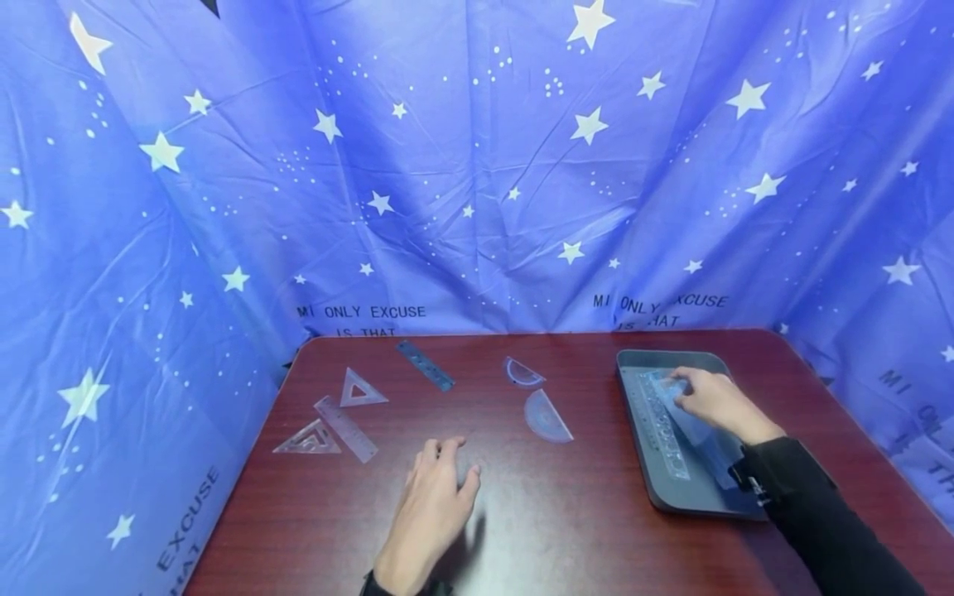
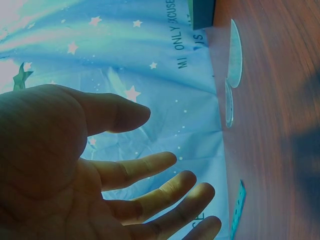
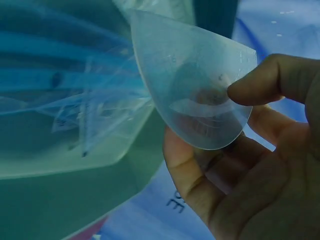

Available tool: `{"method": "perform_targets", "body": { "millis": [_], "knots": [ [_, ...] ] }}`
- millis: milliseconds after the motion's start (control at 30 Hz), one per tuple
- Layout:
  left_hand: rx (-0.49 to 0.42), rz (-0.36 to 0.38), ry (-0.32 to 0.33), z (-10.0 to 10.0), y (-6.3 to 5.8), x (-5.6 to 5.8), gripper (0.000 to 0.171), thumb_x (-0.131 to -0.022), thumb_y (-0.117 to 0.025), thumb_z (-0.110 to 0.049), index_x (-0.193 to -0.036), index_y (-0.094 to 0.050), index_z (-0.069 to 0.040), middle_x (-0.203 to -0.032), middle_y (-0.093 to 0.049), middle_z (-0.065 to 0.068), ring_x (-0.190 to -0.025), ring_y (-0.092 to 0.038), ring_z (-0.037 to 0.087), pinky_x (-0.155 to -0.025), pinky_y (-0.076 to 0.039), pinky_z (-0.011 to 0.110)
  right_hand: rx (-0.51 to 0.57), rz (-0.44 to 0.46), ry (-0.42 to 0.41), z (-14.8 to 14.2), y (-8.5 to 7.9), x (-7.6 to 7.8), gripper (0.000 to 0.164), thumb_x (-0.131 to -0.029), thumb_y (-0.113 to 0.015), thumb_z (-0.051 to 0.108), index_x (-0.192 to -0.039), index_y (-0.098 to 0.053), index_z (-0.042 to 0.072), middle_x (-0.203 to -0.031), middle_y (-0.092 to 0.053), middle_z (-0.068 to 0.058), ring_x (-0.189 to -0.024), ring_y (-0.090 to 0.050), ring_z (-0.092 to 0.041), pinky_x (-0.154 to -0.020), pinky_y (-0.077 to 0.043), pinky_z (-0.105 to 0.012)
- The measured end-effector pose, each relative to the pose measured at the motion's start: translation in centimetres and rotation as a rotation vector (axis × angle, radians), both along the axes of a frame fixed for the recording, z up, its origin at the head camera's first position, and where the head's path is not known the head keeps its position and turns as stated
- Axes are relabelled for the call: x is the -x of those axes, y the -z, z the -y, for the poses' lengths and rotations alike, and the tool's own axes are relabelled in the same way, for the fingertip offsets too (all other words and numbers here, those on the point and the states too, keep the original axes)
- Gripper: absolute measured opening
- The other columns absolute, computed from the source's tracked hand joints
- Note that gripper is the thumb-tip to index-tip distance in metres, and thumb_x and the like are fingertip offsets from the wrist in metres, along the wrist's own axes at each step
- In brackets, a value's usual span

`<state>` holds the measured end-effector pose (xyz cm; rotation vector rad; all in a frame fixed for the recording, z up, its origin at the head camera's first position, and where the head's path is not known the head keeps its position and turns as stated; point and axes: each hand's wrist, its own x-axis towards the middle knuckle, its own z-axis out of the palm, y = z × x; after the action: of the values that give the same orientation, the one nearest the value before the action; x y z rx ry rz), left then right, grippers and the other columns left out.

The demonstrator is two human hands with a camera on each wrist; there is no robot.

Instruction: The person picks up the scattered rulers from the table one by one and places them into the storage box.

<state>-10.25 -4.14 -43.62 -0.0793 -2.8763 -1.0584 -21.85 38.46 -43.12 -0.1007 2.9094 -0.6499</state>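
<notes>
My right hand (image 1: 719, 403) is over the far part of the grey tray (image 1: 689, 500). It pinches a clear half-round protractor (image 3: 190, 70) between thumb and fingers, its curved edge downward in the right wrist view. In the tray lie a clear ruler (image 1: 674, 454) and other clear and bluish pieces, partly hidden by the hand and hard to tell apart. My left hand (image 1: 431, 501) hovers above the table's near middle, fingers spread and slightly bent, holding nothing. Beyond it are a large protractor (image 1: 546, 418) and a smaller protractor (image 1: 523, 372).
Left on the dark red table (image 1: 537, 505) lie a bluish ruler (image 1: 425, 365), a clear ruler (image 1: 347, 429), a set square (image 1: 361, 389) and another set square (image 1: 311, 439). A blue star-printed curtain (image 1: 462, 165) hangs round the table's back and sides.
</notes>
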Motion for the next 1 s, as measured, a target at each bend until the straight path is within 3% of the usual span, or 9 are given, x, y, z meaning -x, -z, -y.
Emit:
{"method": "perform_targets", "body": {
  "millis": [133,300,633,800,1000],
  "knots": [
    [0.001,-0.002,0.006,0.0,0.0,0.0,0.047,-0.099,-0.073,-0.025,-0.140,-0.066,-0.004,-0.135,-0.065,0.020,-0.128,-0.062,0.040,-0.109,-0.049,0.064,-0.030,0.058,0.009,-0.9,1.0,0.9,0.052,-0.093,-0.067,0.005,-0.138,-0.055,-0.017,-0.118,-0.066,-0.039,-0.091,-0.068,-0.037,-0.067,-0.059,-0.043],
    [0.004,0.008,0.007,0.0,0.0,-0.1,0.047,-0.099,-0.072,-0.025,-0.141,-0.066,-0.005,-0.136,-0.065,0.020,-0.129,-0.061,0.040,-0.111,-0.048,0.064,-0.059,0.072,0.012,-1.5,2.1,1.3,0.051,-0.088,-0.069,0.006,-0.133,-0.059,-0.018,-0.116,-0.067,-0.037,-0.098,-0.068,-0.043,-0.080,-0.060,-0.052],
    [0.009,0.012,0.007,0.2,0.0,0.0,0.048,-0.100,-0.073,-0.027,-0.142,-0.065,-0.005,-0.136,-0.065,0.019,-0.128,-0.062,0.039,-0.110,-0.049,0.063,-0.055,0.031,0.066,-1.5,3.0,1.3,0.053,-0.086,-0.072,0.006,-0.132,-0.059,-0.016,-0.122,-0.064,-0.038,-0.104,-0.065,-0.047,-0.086,-0.058,-0.060],
    [0.013,-0.001,0.006,0.3,0.0,0.0,0.047,-0.099,-0.074,-0.027,-0.140,-0.066,-0.005,-0.135,-0.065,0.018,-0.127,-0.062,0.039,-0.110,-0.049,0.063,-0.068,-0.007,0.078,-1.6,3.3,1.1,0.055,-0.084,-0.073,0.006,-0.132,-0.059,-0.016,-0.126,-0.060,-0.040,-0.114,-0.059,-0.055,-0.097,-0.051,-0.070],
    [0.011,-0.021,0.003,0.4,0.2,0.0,0.046,-0.098,-0.075,-0.025,-0.138,-0.067,-0.005,-0.135,-0.066,0.018,-0.126,-0.063,0.039,-0.109,-0.049,0.063,-0.081,-0.047,0.080,-1.6,3.3,0.8,0.054,-0.083,-0.076,0.006,-0.130,-0.060,-0.015,-0.127,-0.060,-0.042,-0.121,-0.053,-0.062,-0.104,-0.046,-0.074]
  ]
}}
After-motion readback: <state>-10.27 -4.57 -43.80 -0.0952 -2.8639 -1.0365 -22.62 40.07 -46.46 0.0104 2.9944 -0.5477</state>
